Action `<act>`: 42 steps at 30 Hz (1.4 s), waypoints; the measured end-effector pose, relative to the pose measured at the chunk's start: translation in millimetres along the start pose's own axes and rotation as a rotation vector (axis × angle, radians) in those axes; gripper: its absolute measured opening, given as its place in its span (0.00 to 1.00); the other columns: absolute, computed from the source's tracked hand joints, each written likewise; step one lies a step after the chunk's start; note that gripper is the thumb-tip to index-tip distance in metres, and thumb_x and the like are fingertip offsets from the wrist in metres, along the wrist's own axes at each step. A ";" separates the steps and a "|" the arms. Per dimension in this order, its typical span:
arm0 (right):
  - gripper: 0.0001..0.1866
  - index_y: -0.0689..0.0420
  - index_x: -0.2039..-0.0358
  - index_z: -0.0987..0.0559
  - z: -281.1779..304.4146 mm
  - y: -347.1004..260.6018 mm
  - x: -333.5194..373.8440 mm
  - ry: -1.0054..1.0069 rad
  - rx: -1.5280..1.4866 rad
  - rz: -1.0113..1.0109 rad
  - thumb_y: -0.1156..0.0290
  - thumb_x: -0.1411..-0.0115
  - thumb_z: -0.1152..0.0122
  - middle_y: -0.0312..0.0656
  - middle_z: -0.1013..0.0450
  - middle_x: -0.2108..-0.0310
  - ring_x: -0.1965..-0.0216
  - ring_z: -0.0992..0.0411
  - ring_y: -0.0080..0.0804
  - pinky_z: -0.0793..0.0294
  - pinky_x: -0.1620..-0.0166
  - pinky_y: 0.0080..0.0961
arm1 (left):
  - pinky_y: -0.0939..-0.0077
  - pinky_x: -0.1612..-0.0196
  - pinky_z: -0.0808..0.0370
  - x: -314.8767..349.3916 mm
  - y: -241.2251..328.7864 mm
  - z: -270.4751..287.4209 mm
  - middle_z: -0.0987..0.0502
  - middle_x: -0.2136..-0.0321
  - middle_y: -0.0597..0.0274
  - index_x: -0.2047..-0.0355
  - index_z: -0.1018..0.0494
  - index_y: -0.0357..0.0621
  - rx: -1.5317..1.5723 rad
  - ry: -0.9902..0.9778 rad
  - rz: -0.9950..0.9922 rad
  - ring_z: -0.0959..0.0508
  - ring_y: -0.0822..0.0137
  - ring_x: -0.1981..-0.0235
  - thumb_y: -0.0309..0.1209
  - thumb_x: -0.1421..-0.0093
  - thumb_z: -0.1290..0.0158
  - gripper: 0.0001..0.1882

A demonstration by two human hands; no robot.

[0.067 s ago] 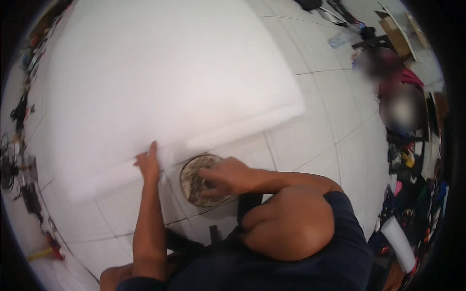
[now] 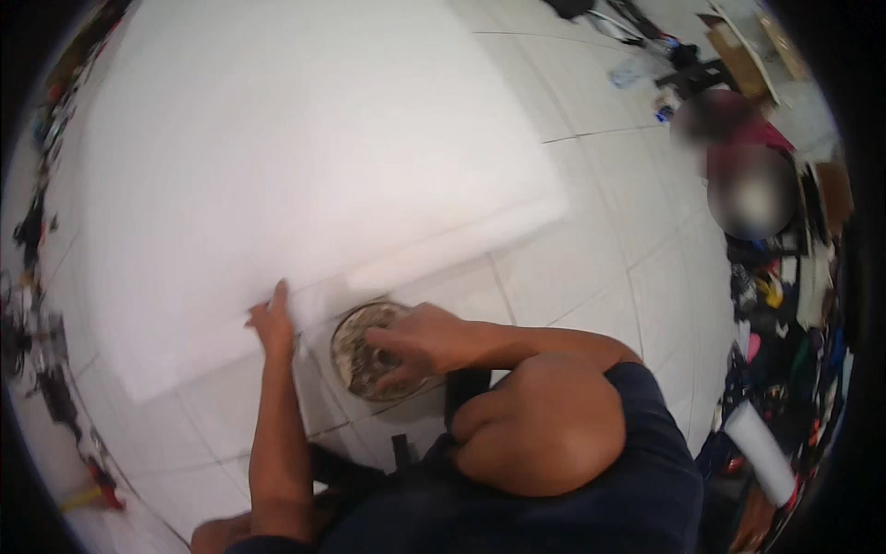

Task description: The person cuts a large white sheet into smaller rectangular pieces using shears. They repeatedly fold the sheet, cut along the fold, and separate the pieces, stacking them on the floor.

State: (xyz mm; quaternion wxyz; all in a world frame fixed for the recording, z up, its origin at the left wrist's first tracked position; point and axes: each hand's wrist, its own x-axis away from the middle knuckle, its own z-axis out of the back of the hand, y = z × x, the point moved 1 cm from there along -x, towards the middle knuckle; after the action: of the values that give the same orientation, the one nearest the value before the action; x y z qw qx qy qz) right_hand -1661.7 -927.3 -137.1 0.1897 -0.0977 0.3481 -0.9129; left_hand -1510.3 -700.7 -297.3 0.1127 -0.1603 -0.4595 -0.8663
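Note:
A large white slab (image 2: 305, 138), soft-looking and perhaps foam, spreads across the floor before me. My left hand (image 2: 272, 323) rests on its near edge with fingers spread. Just right of that hand, close to the slab's front side, a round shallow container (image 2: 343, 374) stands on the tiles, with lumpy grey-brown contents. My right hand (image 2: 420, 342) is over the container and covers its right part. Its thumb and forefinger are curved and apart, with the contents showing between them. I make out nothing held there; the other fingers are partly hidden and slightly blurred.
White tiles (image 2: 591, 231) surround the slab. To the right lies a long clutter of mixed items, with a white roll (image 2: 759, 452) and a cardboard box (image 2: 738, 60). Two blurred round patches lie near a dark red cloth (image 2: 773, 137). More clutter (image 2: 55, 379) lines the left side.
The whole view has shifted slightly. My right hand's thumb and forefinger look a little further apart over the container. My left hand stays on the slab's edge.

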 end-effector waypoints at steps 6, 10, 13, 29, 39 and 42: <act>0.21 0.55 0.59 0.21 69.3 131.4 34.3 0.675 -0.147 -0.717 0.52 0.46 0.33 0.41 0.27 0.80 0.77 0.27 0.37 0.28 0.70 0.34 | 0.53 0.32 0.75 8.4 -0.4 13.8 0.34 0.44 0.33 0.51 0.30 0.22 -0.048 -0.017 0.023 0.46 0.46 0.35 0.54 0.42 0.46 0.39; 0.37 0.60 0.47 0.28 95.3 248.7 131.3 0.745 0.445 -1.410 0.40 0.45 0.41 0.51 0.32 0.49 0.48 0.32 0.49 0.33 0.48 0.50 | 0.53 0.32 0.72 19.8 9.3 -0.3 0.39 0.41 0.28 0.49 0.32 0.20 -0.090 -0.098 0.029 0.51 0.44 0.33 0.56 0.43 0.44 0.42; 0.36 0.60 0.50 0.26 101.7 265.4 132.9 0.545 0.276 -1.494 0.40 0.45 0.41 0.49 0.31 0.49 0.48 0.31 0.46 0.32 0.48 0.50 | 0.54 0.31 0.71 15.3 1.4 7.8 0.42 0.41 0.26 0.49 0.32 0.20 -0.117 -0.045 0.038 0.52 0.45 0.33 0.56 0.45 0.43 0.43; 0.17 0.54 0.78 0.29 113.4 312.1 191.6 0.856 -0.402 -1.319 0.65 0.56 0.25 0.35 0.32 0.79 0.76 0.35 0.27 0.33 0.72 0.27 | 0.67 0.67 0.30 -6.0 -37.6 73.5 0.28 0.74 0.57 0.70 0.29 0.34 0.400 0.647 0.360 0.30 0.63 0.74 0.55 0.41 0.45 0.30; 0.18 0.59 0.63 0.24 97.1 331.9 216.8 1.011 -0.434 -1.132 0.69 0.52 0.28 0.35 0.33 0.72 0.69 0.35 0.28 0.31 0.61 0.24 | 0.72 0.85 0.33 7.5 -38.3 62.2 0.27 0.72 0.53 0.55 0.38 0.29 0.453 0.706 0.431 0.31 0.68 0.84 0.35 0.51 0.31 0.33; 0.23 0.60 0.54 0.23 97.5 340.8 229.0 0.884 -0.463 -1.119 0.67 0.50 0.33 0.47 0.27 0.57 0.55 0.29 0.38 0.29 0.50 0.34 | 0.71 0.83 0.30 18.2 -26.7 57.9 0.26 0.71 0.48 0.46 0.49 0.27 0.441 0.680 0.433 0.28 0.65 0.81 0.34 0.51 0.31 0.44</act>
State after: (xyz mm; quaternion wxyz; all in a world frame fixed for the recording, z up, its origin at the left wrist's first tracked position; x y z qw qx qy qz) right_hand -1744.7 -1314.3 -283.7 -0.4859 0.0781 0.4732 -0.7306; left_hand -1526.2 -638.6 -280.2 0.4670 0.0685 -0.5257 -0.7078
